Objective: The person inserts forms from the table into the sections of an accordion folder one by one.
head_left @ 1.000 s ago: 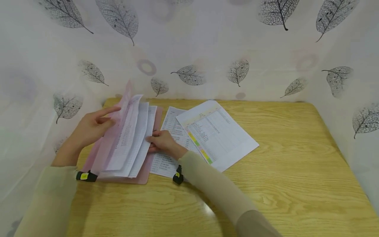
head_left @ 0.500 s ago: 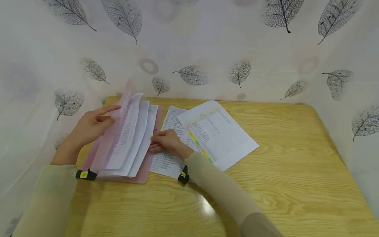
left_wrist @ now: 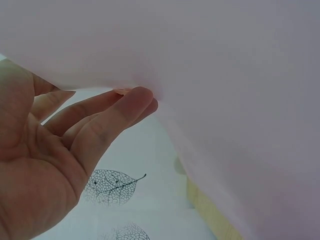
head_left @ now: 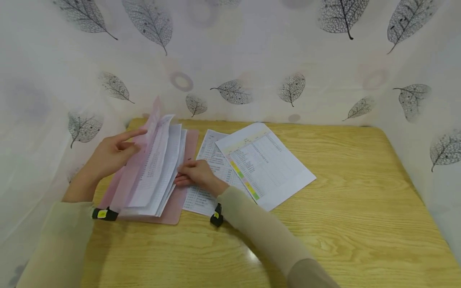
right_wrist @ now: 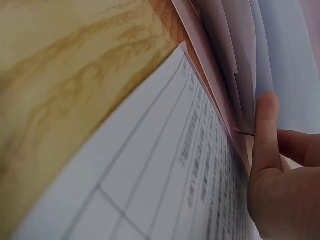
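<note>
In the head view a pink folder (head_left: 189, 145) lies at the table's left, its translucent cover (head_left: 131, 176) raised. My left hand (head_left: 114, 155) pinches the cover's edge between thumb and fingers, as the left wrist view shows of this hand (left_wrist: 75, 135). Several printed sheets (head_left: 156, 168) stand fanned inside the folder. At their right edge, my right hand (head_left: 197, 174) pinches the outer sheets. The right wrist view has the thumb of that hand (right_wrist: 285, 175) against the pale sheets (right_wrist: 285, 55), with a thin dark bit beside it on the folder.
Right of the folder lies a printed list (head_left: 201, 200), partly under my right hand. A sheet with a colour-banded table (head_left: 266, 164) overlaps it. Both rest on the wooden table (head_left: 345, 208), before a leaf-patterned curtain (head_left: 252, 60).
My right hand went slightly right with the outer sheet, then back left to the stack. The outer sheets now stand closer together. My left hand holds the cover in the same place.
</note>
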Tool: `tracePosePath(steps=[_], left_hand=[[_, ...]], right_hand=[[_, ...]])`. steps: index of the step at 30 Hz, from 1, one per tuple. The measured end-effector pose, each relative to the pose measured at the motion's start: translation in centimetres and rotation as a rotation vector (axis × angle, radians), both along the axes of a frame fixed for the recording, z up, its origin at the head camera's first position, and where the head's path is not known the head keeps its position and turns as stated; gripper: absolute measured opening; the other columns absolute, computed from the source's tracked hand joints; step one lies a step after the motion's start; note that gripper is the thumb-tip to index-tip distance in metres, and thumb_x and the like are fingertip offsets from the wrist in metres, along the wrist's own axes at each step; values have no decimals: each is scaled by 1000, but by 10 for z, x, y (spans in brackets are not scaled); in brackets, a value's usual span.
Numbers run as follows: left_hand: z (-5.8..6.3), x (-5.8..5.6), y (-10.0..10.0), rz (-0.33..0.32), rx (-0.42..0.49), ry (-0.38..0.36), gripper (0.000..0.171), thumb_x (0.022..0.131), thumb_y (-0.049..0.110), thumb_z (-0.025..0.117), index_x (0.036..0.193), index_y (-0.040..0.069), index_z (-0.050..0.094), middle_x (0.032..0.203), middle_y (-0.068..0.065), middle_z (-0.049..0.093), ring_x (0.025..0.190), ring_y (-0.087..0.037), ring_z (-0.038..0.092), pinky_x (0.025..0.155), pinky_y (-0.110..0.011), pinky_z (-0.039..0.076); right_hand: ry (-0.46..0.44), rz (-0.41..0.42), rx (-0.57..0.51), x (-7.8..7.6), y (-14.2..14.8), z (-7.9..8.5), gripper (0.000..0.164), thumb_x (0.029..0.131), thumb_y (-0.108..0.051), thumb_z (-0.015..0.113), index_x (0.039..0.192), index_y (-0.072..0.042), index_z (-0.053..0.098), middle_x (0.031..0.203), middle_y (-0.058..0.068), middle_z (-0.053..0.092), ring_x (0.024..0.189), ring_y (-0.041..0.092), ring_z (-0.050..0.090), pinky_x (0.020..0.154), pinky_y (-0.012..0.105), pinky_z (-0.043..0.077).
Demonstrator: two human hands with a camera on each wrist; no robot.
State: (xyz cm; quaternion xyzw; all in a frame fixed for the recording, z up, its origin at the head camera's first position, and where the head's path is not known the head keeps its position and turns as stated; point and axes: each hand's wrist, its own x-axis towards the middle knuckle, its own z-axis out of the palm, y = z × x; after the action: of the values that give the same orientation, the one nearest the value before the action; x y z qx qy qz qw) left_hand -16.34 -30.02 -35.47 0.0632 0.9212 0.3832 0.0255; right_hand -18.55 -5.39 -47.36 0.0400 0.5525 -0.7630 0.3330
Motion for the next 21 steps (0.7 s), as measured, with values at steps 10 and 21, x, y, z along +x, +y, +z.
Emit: tracePosePath(steps=[10, 21], left_hand=[[0, 1, 1, -3, 25, 3, 47, 106, 16, 59, 153, 13, 56, 55, 8, 40, 47, -8, 39, 44, -29, 33], [0, 0, 0, -22, 26, 16, 47, 106, 17, 58, 153, 15, 57, 56, 9, 44, 49, -8, 42, 46, -28, 36]], right_hand=[[-1, 7, -28, 2, -2, 1, 22, 103, 1, 63, 118, 15, 69, 77, 12, 71, 64, 16, 74, 69, 30, 64], [36, 4, 81, -1, 21, 5, 24, 103, -7, 64, 120, 10, 71, 89, 17, 77, 67, 19, 75, 70, 34, 65]])
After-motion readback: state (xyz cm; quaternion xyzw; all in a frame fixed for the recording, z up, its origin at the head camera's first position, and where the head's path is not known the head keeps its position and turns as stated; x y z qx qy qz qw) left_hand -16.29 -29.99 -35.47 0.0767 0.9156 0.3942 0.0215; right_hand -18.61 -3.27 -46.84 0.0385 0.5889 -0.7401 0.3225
